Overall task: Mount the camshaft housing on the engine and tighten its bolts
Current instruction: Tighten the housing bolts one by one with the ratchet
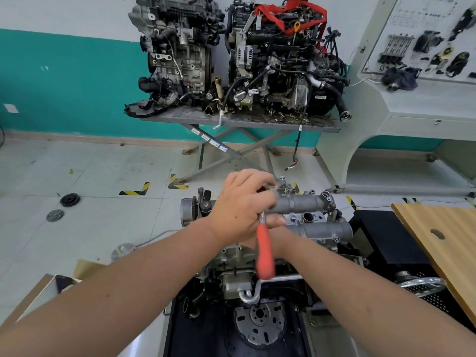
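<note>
The grey camshaft housing [313, 215], two parallel tubular covers, lies on top of the engine [231, 276] in front of me. My left hand [239, 204] sits over the housing's left end, fingers curled around the head of a ratchet wrench. The wrench's red handle [265, 253] hangs down toward me. My right hand [277, 235] lies mostly hidden under the left one; its thumb presses against the wrench's metal shank just above the red handle. The bolt under the tool is hidden by my hands.
A wooden board [443, 240] lies at the right, over a black stand [386, 238]. Two other engines [239, 63] stand on a scissor table behind. A white display panel [425, 47] with parts fills the upper right. Two round discs [69, 199] lie on the tiled floor at left.
</note>
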### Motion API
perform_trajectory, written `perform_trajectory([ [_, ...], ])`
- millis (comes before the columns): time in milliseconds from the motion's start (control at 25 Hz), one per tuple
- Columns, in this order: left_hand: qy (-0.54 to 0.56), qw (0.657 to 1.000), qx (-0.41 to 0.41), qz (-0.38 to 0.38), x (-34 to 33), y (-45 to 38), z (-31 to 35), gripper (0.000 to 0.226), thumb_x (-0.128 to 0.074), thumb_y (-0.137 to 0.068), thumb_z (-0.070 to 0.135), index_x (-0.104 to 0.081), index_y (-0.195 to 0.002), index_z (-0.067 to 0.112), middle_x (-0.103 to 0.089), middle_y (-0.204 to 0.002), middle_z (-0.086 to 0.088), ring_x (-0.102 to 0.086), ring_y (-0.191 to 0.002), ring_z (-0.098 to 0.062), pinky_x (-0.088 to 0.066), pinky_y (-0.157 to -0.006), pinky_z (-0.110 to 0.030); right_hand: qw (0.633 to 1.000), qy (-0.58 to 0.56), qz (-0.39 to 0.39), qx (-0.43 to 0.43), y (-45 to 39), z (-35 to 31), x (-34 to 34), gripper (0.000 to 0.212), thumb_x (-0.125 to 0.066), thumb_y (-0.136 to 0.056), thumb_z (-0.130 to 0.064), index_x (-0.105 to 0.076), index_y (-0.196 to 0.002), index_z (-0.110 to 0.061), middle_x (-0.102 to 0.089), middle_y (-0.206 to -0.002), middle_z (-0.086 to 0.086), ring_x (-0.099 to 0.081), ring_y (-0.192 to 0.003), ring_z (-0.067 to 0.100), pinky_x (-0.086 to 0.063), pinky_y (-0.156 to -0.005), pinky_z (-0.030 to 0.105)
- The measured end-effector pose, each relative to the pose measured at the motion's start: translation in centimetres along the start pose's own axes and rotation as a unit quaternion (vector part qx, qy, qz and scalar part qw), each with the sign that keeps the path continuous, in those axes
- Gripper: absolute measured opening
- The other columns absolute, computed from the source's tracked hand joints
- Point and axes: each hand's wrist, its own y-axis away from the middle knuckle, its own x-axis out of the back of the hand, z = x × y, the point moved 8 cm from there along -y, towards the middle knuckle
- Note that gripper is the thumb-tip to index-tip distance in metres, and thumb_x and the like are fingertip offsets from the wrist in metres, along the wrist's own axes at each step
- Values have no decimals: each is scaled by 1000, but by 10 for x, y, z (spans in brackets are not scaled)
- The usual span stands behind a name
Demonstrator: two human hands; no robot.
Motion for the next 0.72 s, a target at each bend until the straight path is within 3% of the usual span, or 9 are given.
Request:
perform_trajectory([
  [80, 204, 969, 139, -36, -19, 2, -16, 49, -45, -91, 42, -72, -90, 0, -65, -114, -18, -57, -104, -3, -45, -92, -34, 996, 65, 5, 53, -2, -13, 7, 30, -59, -95, -16, -62, -122, -3, -57, -91, -5, -62, -91, 15, -45, -86, 10],
  [120, 311, 921, 235, -25, -26, 5, -23, 50, -41, -93, 39, -73, -93, 0, -67, -113, -19, -60, -96, 2, -47, -89, -29, 996, 68, -2, 63, -5, -14, 6, 30, -57, -95, -21, -64, -119, -4, -65, -102, 1, -63, -103, 24, -48, -96, 28],
  [160, 417, 841, 343, 7, -33, 13, -30, 50, -38, -98, 41, -74, -92, 7, -70, -108, -16, -64, -88, -4, -50, -83, -29, 996, 60, -10, 61, -6, -15, 4, 30, -58, -95, -25, -65, -114, -4, -69, -106, 7, -63, -106, 28, -50, -96, 41],
  [240, 577, 654, 487, 48, -48, 27, -32, 49, -34, -105, 42, -71, -86, 15, -72, -88, -13, -64, -70, -22, -50, -70, -34, 997, 45, -28, 49, -6, -12, -1, 28, -60, -94, -28, -66, -105, -3, -70, -100, 14, -64, -97, 27, -52, -89, 45],
  [320, 605, 582, 543, 23, -48, 29, -30, 35, -42, -105, 33, -63, -89, 10, -67, -70, -12, -58, -53, -22, -50, -57, -30, 997, 40, -44, 54, -5, -12, -6, 27, -57, -93, -26, -63, -92, 0, -65, -87, 17, -58, -78, 24, -49, -76, 38],
  [440, 509, 617, 592, -105, -36, 22, -34, 12, -51, -99, 17, -54, -92, 7, -63, -59, -10, -58, -47, -22, -54, -56, -29, 994, 42, -78, 63, -2, -21, -14, 31, -52, -92, -21, -43, -67, -4, -40, -65, 10, -35, -60, 15, -35, -64, 35],
  [520, 352, 711, 560, -238, -27, 9, -41, 9, -53, -95, 16, -55, -91, 8, -65, -67, -8, -61, -59, -24, -53, -71, -37, 994, 37, -80, 61, -2, -23, -14, 34, -51, -92, -17, -35, -62, -11, -34, -61, 4, -32, -59, 15, -33, -65, 36],
  [600, 160, 795, 445, -379, -17, -9, -41, 12, -55, -92, 20, -58, -85, 11, -66, -74, -7, -56, -64, -22, -48, -65, -35, 993, 40, -89, 71, -1, -28, -18, 37, -49, -92, -14, -30, -61, -15, -29, -59, 5, -28, -57, 18, -30, -63, 37],
  [720, -64, 843, 279, -456, -9, -31, -34, 18, -58, -92, 27, -51, -77, 21, -62, -72, 1, -55, -59, -18, -40, -53, -27, 993, 44, -84, 69, -7, -25, -22, 40, -49, -90, -16, -28, -56, -18, -24, -52, -1, -24, -54, 19, -27, -62, 39],
])
